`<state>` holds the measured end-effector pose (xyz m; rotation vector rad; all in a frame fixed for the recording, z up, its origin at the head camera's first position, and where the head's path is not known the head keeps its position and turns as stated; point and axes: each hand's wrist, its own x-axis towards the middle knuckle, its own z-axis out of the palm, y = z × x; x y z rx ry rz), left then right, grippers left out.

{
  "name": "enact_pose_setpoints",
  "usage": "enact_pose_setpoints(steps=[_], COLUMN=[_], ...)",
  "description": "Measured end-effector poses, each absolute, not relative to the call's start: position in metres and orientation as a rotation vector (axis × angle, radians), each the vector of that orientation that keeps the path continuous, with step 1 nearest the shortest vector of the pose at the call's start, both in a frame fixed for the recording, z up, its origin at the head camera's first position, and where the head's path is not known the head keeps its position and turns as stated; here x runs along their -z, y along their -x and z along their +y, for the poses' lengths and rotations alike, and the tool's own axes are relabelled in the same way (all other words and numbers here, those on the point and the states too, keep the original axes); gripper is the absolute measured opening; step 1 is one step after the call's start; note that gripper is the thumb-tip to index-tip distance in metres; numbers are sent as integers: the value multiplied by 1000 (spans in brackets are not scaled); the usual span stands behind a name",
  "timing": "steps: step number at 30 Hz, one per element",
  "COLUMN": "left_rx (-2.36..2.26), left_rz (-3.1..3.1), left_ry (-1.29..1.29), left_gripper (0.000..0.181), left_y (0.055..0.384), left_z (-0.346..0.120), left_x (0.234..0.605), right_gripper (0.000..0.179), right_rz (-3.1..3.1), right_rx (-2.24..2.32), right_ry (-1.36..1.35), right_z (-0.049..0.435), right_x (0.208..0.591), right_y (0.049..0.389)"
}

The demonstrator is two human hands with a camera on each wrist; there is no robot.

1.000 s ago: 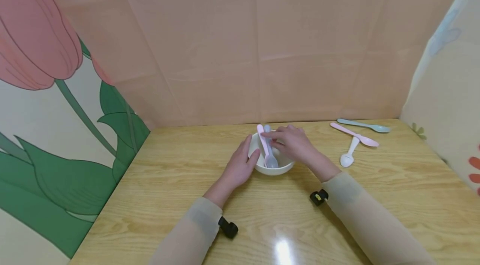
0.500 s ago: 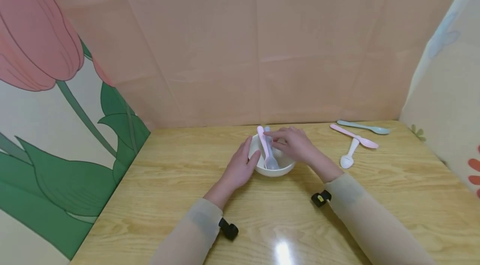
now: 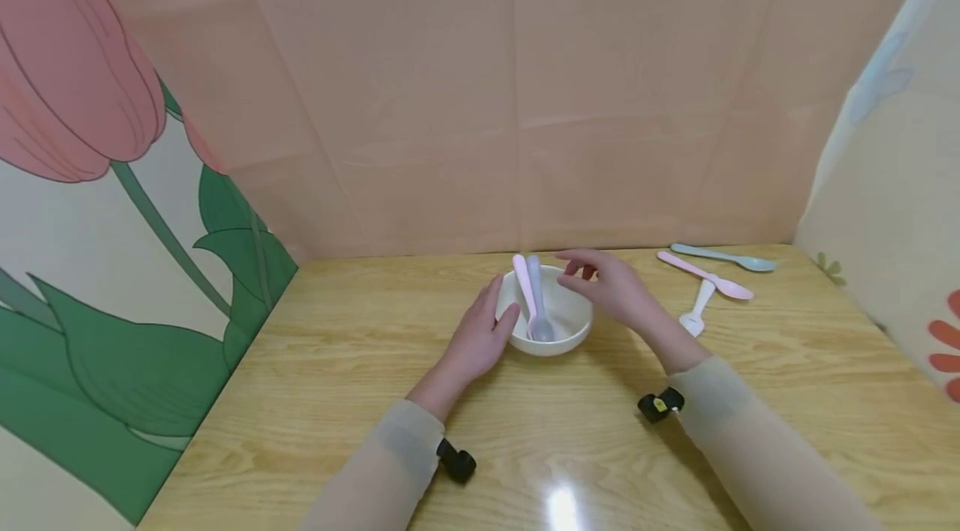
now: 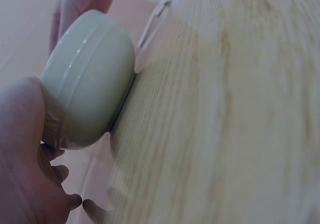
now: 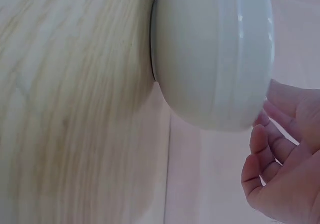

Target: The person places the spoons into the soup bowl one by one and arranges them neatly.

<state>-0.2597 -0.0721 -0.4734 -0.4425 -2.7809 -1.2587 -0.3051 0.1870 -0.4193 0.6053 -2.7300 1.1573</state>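
Note:
A white bowl (image 3: pixel 551 345) stands on the wooden table. Leaning inside it are a pink spoon (image 3: pixel 523 281) and a greyish-lavender spoon (image 3: pixel 536 279), heads down and handles over the back rim. My left hand (image 3: pixel 476 333) grips the bowl's left side, thumb over the rim and fingers along the outer wall. In the left wrist view the bowl (image 4: pixel 95 84) covers part of the far hand. My right hand (image 3: pixel 611 289) hovers at the right rim, loosely bent fingers holding nothing. From the right wrist, its fingers (image 5: pixel 262 144) show beside the bowl's rim.
To the right lie a light-blue spoon (image 3: pixel 750 263), another pink spoon (image 3: pixel 731 288) and a white spoon (image 3: pixel 702 298), the latter two overlapping. A pinkish cloth backdrop (image 3: pixel 420 139) rises behind the table's back edge. A tulip-printed panel (image 3: pixel 142 364) borders the left.
My right hand has let go of the lavender spoon and moved right to the bowl's right rim. Both spoons stay in the bowl. The left hand keeps its place.

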Motion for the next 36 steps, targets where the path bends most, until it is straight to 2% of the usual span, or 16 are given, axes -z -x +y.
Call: enact_pose_setpoints(steps=[18, 36], left_rx=[1269, 1273], left_rz=[-2792, -2787], left_ry=[422, 427], left_gripper=[71, 72], left_y=[264, 264], left_z=[-71, -71], left_x=[475, 474], right_gripper=[45, 55], right_rz=[-2676, -2618], right_rx=[-1079, -1111], right_ry=[-471, -339], right_z=[244, 308], right_x=[406, 399], right_y=[291, 296])
